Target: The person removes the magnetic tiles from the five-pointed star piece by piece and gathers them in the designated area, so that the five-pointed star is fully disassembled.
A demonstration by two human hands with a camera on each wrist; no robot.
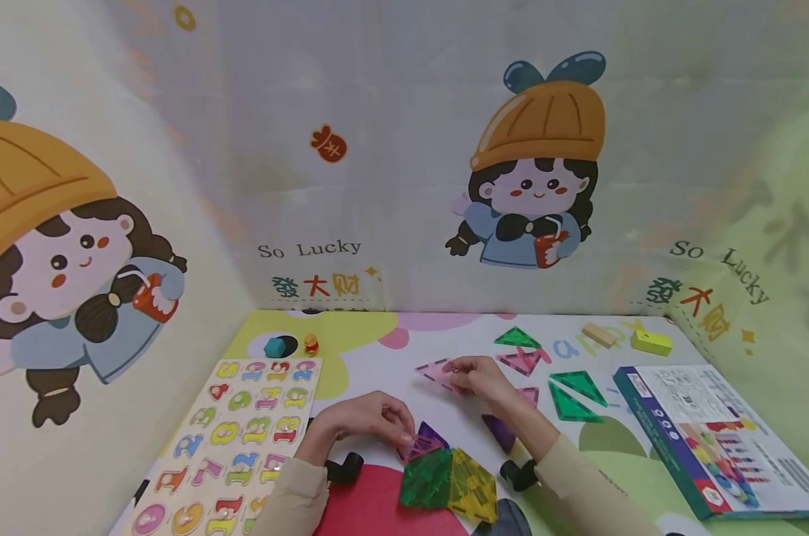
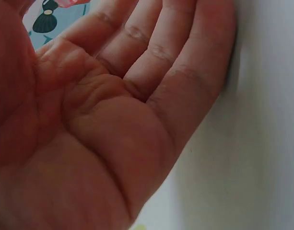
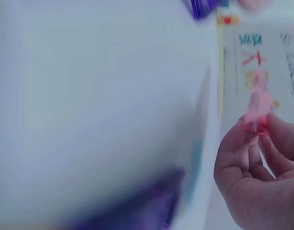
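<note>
In the head view my right hand [image 1: 478,378] pinches a translucent pink triangular magnetic tile [image 1: 434,371] above the table. The right wrist view shows this pink tile [image 3: 258,103] between thumb and fingertips. My left hand [image 1: 371,418], lower and to the left, holds another pink magnetic tile [image 1: 420,447] by its edge. That tile lies against a purple triangular tile [image 1: 432,434] and touches or overlaps the joined green tile [image 1: 426,479] and yellow tile [image 1: 472,485]. The left wrist view shows mostly the palm [image 2: 108,129], with a sliver of pink at the top.
Loose green triangles [image 1: 574,408], a pink triangle [image 1: 521,362] and a purple tile [image 1: 501,432] lie right of my hands. A number puzzle board [image 1: 199,406] is at left, a box [image 1: 728,439] at right. Small blocks [image 1: 652,342] and a figurine [image 1: 311,344] stand farther back.
</note>
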